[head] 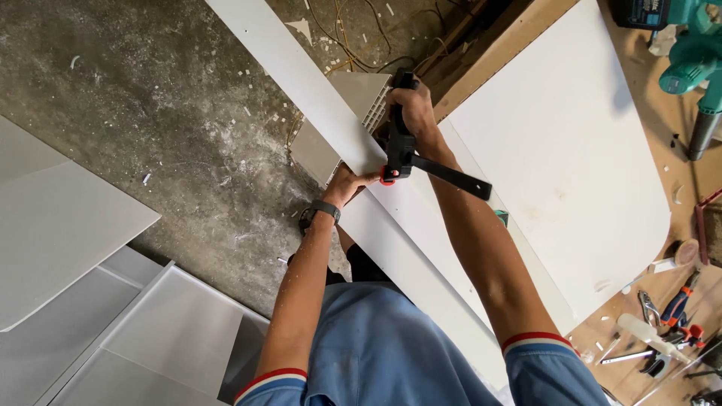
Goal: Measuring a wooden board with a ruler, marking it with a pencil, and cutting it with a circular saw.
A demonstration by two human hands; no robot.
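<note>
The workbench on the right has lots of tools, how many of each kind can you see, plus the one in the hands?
Black bar clamp, held by the right hand: 1
Teal power tools: 2
Pliers: 2
Total: 5

The left hand's [347, 185] fingers vanish under the white strip [316, 90]; the green power tool [688, 60] is cut off at the frame's corner.

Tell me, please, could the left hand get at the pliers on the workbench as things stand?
Probably not: the left hand grips the white panel's edge, while the pliers lie far right, beyond the right arm.
</note>
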